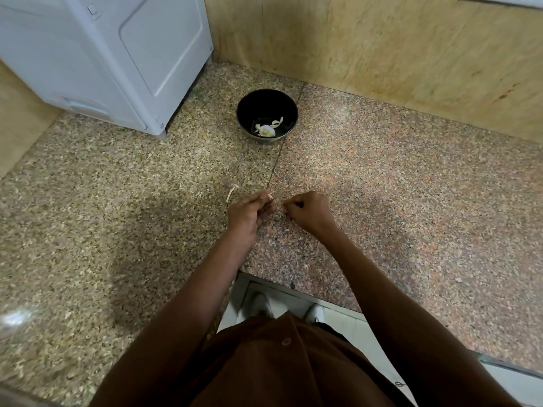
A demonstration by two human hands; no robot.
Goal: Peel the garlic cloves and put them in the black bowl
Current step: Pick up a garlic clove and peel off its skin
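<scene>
Pinching a garlic clove (269, 197) in your left hand (249, 210), your right hand (305, 208) fingers nip its skin to strip it, black bowl (289, 108) waiting at twelve o'clock.

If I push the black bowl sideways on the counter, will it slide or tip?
The black bowl probably slides rather than tips: it sits low and wide. The polished stone counter looks smooth, so it may slip easily. It holds only a few pale garlic pieces, so it is likely light.

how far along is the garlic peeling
Done: a few pale garlic pieces lie in the bowl. In hand: left hand holds a clove, right hand pinches at it; a strip of skin lies on the counter. Left: finish it, drop it in.
</scene>
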